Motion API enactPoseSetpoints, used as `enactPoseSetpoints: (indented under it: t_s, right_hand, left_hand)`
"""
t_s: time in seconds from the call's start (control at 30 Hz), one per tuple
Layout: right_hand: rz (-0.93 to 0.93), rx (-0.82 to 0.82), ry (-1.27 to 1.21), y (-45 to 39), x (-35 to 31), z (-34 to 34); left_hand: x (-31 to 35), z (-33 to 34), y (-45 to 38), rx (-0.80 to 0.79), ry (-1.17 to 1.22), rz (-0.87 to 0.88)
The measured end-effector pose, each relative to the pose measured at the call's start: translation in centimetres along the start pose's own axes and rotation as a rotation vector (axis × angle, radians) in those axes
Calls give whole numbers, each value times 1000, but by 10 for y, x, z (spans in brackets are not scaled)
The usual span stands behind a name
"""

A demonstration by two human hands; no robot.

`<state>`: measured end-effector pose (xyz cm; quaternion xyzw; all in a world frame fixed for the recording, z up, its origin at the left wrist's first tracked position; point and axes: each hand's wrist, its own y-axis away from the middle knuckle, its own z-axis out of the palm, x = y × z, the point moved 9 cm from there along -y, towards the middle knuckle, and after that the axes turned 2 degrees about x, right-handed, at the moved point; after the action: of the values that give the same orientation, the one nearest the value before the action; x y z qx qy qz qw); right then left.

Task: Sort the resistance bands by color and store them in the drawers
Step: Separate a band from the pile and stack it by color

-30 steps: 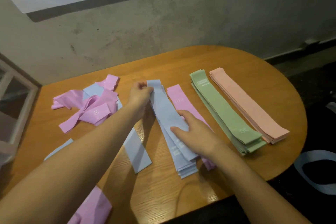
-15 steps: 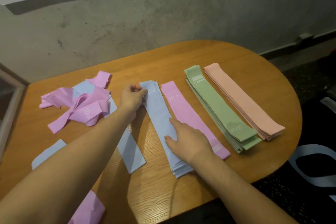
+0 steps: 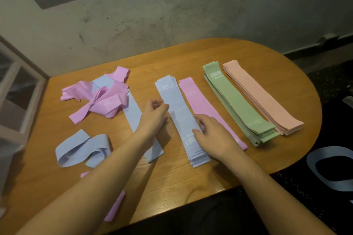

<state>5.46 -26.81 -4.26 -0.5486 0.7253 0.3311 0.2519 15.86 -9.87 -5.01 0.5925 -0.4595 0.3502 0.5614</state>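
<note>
- Four sorted lots of bands on the wooden table (image 3: 248,160): a blue stack (image 3: 178,108), one flat pink band (image 3: 202,105) just right of it, a green stack (image 3: 236,105), and a peach stack (image 3: 261,99) farthest right.
- Bands per stack: edges too close to count.
- One tangled heap of pink bands (image 3: 103,101) left of the blue stack.
- Two loose blue bands left of the blue stack: one flat (image 3: 133,116), one curled (image 3: 82,149).
- One pink band (image 3: 114,206) at the table's near edge.
- One blue band (image 3: 332,168) off the table, right.
- Two hands.

Matt rubbery bands (image 3: 179,112) on glossy wood-grain table (image 3: 191,181); rough concrete wall (image 3: 172,21)
</note>
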Motion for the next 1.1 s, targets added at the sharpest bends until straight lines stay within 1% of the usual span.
enactPoseSetpoints:
  t_s: [0.13, 0.23, 0.4, 0.53, 0.8, 0.97, 1.1]
  right_hand:
    - [78, -24, -277, 9, 9, 8]
    - [100, -23, -407, 15, 10, 14]
    - [107, -42, -410, 23, 5, 22]
    - [110, -32, -477, 20, 4, 19]
    - [103, 27, -543, -19, -18, -1]
    - [120, 21, -556, -60, -39, -2]
    - [130, 27, -538, -85, -45, 2]
  left_hand:
    - [-20, 18, 33, -68, 100, -59]
    - [-32, 29, 46, -103, 106, -88]
    - [-42, 41, 57, -136, 174, -108]
    - [-41, 38, 53, -137, 145, -82]
    - [-15, 8, -4, -12, 159, -49]
    - [6, 5, -37, 57, 126, -39]
    - [18, 18, -46, 39, 125, -31]
